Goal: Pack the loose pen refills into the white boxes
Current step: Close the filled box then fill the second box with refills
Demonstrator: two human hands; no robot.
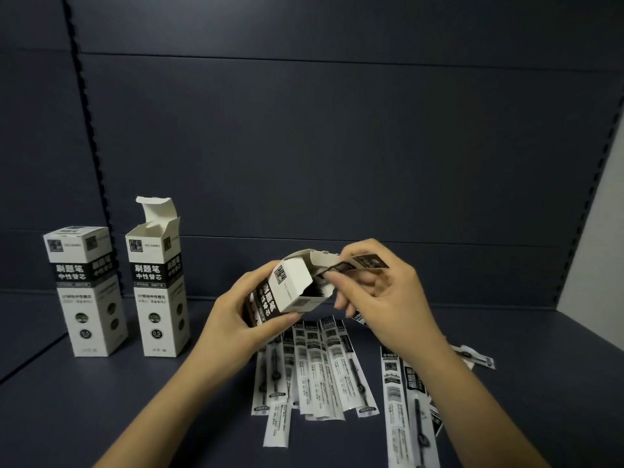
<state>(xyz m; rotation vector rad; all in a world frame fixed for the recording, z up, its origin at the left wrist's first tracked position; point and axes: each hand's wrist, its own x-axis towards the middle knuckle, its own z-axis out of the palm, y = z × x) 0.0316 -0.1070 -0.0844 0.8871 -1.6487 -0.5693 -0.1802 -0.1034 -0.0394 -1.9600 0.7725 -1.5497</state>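
Loose refills (317, 369); held box (290, 292) part-filled.

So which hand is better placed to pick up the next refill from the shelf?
The right hand, probably. It only pinches a refill at the mouth of the held box, directly above the loose refills. The left hand grips that box, steadying it.

Two boxes (128, 292) stand left of scattered refills (314, 369).
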